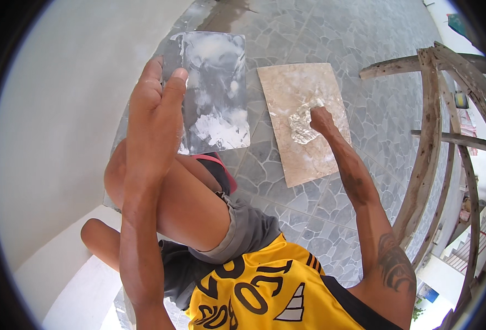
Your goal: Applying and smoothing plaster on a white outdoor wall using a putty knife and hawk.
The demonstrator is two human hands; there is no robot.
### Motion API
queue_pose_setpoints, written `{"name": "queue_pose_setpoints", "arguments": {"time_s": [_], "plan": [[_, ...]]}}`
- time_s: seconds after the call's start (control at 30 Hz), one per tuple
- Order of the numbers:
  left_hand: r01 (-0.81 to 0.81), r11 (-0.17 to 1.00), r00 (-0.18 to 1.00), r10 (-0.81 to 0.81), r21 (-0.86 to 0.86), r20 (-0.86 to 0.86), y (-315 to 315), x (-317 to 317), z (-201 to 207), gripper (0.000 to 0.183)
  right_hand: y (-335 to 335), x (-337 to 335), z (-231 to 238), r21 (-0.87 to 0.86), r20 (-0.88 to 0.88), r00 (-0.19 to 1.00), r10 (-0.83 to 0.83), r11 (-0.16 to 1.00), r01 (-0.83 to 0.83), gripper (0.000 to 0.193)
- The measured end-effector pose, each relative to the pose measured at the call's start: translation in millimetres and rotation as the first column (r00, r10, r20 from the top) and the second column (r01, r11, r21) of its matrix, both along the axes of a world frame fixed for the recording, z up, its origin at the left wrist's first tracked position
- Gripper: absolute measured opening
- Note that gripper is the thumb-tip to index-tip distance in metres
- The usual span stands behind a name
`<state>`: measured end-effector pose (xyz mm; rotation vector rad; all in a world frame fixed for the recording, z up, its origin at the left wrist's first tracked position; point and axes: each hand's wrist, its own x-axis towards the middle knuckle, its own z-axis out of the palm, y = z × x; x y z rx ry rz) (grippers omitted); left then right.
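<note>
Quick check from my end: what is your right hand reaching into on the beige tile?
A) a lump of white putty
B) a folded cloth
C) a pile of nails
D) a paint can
A. The right hand rests on a lump of white putty on the beige tile, while the left hand holds the putty-smeared metal plate.

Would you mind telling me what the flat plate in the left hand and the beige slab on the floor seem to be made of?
The plate looks like smooth grey metal, smeared with white plaster. The slab looks like glazed ceramic tile with beige marbling, possibly stone.
</note>
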<state>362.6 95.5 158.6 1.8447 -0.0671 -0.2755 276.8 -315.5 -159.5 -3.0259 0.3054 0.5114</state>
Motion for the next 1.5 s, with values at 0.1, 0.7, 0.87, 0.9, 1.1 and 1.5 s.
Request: {"name": "queue_pose_setpoints", "arguments": {"time_s": [0.1, 0.7, 0.87, 0.9, 1.1, 1.5], "plan": [[-0.002, 1.000, 0.993, 0.004, -0.016, 0.121, -9.7, 1.5, -4.4, 0.063, 8.7, -14.3, -22.7, -0.108, 0.135, 0.990, 0.031, 0.994, -0.016, 0.019], [-0.040, 0.999, 0.975, 0.041, -0.008, 0.218, -7.8, 3.5, -12.7, 0.068, 25.6, -22.0, -24.1, -0.076, 0.137, 0.978, 0.159, 0.986, -0.150, 0.021], [-0.099, 0.995, 0.988, 0.095, 0.031, 0.121, -3.9, 1.1, -9.4, 0.069, 13.7, -25.4, -2.2, 0.002, 0.046, 0.991, 0.127, 0.992, -0.127, 0.039], [-0.113, 0.993, 0.987, 0.107, 0.045, 0.122, 2.4, -0.1, -6.3, 0.069, 24.2, -27.0, 12.6, -0.047, 0.111, 0.992, 0.053, 0.998, -0.048, 0.038], [-0.039, 0.999, 0.997, 0.041, -0.028, 0.071, -5.8, -0.9, -3.3, 0.068, -9.7, -81.3, -23.5, -0.185, 0.062, 0.996, 0.059, 0.982, -0.047, 0.030], [-0.033, 0.996, 0.998, 0.028, 0.081, 0.054, 0.5, 1.3, -6.2, 0.056, -46.4, -92.4, -22.7, 0.013, 0.105, 0.994, -0.029, 1.000, 0.028, 0.027]]}}
